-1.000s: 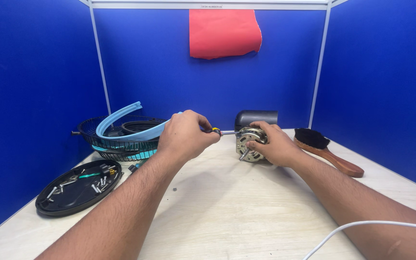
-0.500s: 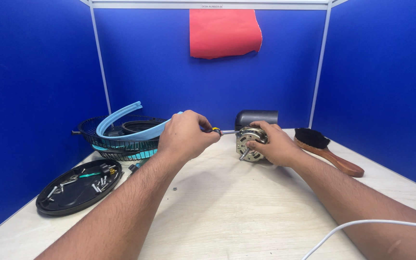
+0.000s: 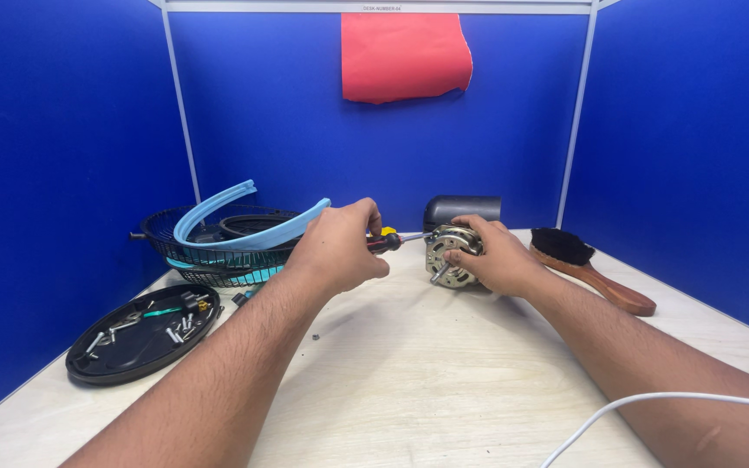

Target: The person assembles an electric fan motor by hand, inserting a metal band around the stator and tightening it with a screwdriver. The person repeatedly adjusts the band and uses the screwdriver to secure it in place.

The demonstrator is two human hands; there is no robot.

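Black tray (image 3: 97, 364) of loose screws (image 3: 179, 329); left hand (image 3: 340, 247) fingers around screwdriver (image 3: 389, 242), right hand (image 3: 496, 256) gripping motor (image 3: 446, 251).

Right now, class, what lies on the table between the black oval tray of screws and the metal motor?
Head view: the left hand and forearm cross that stretch, above one small loose screw.

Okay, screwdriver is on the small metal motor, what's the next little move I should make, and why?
Probably keep turning the screwdriver with the left hand while the right hand braces the round silver motor. The tip appears to sit against the motor's casing, the right hand already grips it on the pale wooden table, and loose screws lie in the black oval tray.
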